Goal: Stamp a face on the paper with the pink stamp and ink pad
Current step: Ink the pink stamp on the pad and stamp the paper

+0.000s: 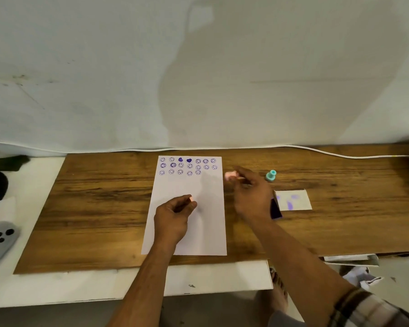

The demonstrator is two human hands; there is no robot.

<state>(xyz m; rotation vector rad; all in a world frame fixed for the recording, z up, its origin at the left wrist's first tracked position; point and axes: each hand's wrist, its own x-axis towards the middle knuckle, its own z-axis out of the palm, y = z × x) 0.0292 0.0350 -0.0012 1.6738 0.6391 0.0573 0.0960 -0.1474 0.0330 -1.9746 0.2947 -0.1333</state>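
Observation:
The white paper [207, 232] lies on the wooden board [99, 208], with three rows of purple stamped faces and two hearts along its far edge. My right hand [250, 197] hovers just right of the paper and pinches the pink stamp [229, 176], which is blurred. The purple ink pad [276, 210] sits under that wrist, mostly hidden. My left hand [174, 214] rests on the middle of the paper with its fingers curled. A small pink piece [191, 198] shows at its fingertips, and I cannot tell what it is.
A teal stamp [270, 176] stands right of my right hand. A white card with purple smudges [293, 200] lies beside the ink pad. A white cable [340, 155] runs along the board's far edge. A grey object [0, 237] lies at the left.

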